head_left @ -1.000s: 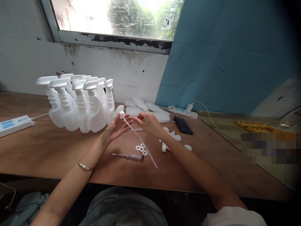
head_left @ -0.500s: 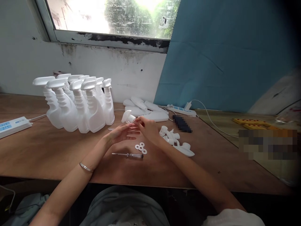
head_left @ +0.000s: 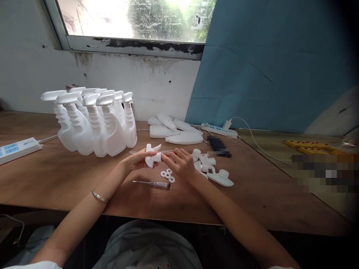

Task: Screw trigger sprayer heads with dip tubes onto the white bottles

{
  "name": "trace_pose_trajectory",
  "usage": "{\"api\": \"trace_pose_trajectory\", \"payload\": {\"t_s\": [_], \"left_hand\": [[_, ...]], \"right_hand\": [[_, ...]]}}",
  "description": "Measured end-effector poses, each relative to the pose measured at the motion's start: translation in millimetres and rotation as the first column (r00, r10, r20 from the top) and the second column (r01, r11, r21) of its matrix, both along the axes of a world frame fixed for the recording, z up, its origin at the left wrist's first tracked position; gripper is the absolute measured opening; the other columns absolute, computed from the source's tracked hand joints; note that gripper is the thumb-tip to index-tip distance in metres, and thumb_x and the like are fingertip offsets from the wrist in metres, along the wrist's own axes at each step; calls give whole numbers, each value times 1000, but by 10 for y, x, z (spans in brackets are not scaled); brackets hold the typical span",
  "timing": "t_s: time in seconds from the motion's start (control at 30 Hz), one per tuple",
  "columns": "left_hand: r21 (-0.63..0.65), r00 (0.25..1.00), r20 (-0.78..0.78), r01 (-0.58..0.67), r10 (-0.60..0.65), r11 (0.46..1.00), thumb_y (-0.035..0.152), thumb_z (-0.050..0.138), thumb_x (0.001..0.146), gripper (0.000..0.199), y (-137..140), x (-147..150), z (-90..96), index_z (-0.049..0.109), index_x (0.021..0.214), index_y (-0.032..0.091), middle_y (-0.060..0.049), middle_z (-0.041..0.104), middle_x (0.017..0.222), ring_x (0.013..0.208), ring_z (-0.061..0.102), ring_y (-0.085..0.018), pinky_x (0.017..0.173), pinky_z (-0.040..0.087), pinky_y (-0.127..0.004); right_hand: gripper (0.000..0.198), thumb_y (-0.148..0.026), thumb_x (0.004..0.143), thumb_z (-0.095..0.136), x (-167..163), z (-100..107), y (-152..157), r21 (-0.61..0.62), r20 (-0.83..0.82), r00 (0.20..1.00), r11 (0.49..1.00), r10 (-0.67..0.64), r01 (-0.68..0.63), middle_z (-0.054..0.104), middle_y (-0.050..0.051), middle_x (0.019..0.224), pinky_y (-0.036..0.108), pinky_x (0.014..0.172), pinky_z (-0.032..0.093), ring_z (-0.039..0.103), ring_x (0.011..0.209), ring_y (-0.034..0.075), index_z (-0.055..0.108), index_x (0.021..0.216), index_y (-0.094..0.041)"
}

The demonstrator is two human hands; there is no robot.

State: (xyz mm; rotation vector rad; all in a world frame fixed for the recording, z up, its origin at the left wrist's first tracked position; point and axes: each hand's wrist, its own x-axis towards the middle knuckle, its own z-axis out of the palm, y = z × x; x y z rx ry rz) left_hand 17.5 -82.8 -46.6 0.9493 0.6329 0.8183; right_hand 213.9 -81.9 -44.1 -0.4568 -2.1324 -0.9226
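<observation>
My left hand (head_left: pixel 139 160) is closed around a white trigger spray head (head_left: pixel 150 158), which lies sideways with its lever up and its collar towards the right. The fingertips of my right hand (head_left: pixel 179 161) are bunched at the open end of that collar; whatever they may pinch is hidden. Below the hands, several white ring washers (head_left: pixel 167 175) sit in a small cluster. In front of these lies a screwdriver (head_left: pixel 157 184) with a clear handle. Thin clear tubes (head_left: pixel 133 152) run behind my hands. More white spray heads (head_left: pixel 221 178) are piled beside my right forearm.
White spray bottles (head_left: pixel 114 130) with heads on stand grouped at the left. Several headless bottles (head_left: pixel 183 137) lie near the wall. Power strips (head_left: pixel 21 147) sit at the far left and back right, with cables. A dark blurred object (head_left: pixel 218 146) lies behind the spray heads.
The spray head has been turned from upright, collar down and right, to lying sideways, and brought nearer. My left fingers have closed round it; my right hand has shifted slightly right and down.
</observation>
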Motion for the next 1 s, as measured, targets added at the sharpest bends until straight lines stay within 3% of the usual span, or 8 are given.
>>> {"api": "trace_pose_trajectory", "payload": {"t_s": [0.2,0.33,0.6,0.77,1.0], "left_hand": [[72,996,-39,-72,75,995,21,73,64,20,-61,69,-24,63,78,10,-3,60,66,56,53,-10,53,42,-22],[105,995,-67,-65,72,992,17,73,64,21,-103,30,-58,63,80,10,-5,61,72,62,55,-11,57,42,-23],[110,999,-9,-46,47,993,20,77,58,28,-121,-4,-152,62,81,12,-4,60,69,61,56,-11,55,43,-20],[138,1000,23,15,-19,990,23,79,53,33,-137,-20,-157,63,80,11,-4,60,69,60,56,-11,55,44,-21],[171,996,13,82,-86,982,26,79,51,39,-127,-58,-220,61,83,13,-4,60,67,56,55,-12,54,45,-24]], "right_hand": [[10,-12,84,52,0,-83,-23,-27,-37,995,995,94,-95,68,2,98,28,62,40,55,71,14,59,87,-19],[13,-13,87,48,4,-108,-50,-46,-6,996,995,88,-88,65,1,109,27,64,42,55,72,12,59,86,-21],[15,-13,86,49,-42,-76,-127,-102,-58,990,986,127,-132,67,-3,104,25,66,47,57,76,11,58,80,-22],[11,-13,82,54,-84,-62,-176,-194,-201,945,935,258,-297,70,-3,96,24,66,50,59,77,11,59,78,-22],[12,-14,82,54,-115,-22,-237,-302,-288,905,867,314,-397,72,-1,83,23,65,52,61,71,11,61,77,-22]]}}
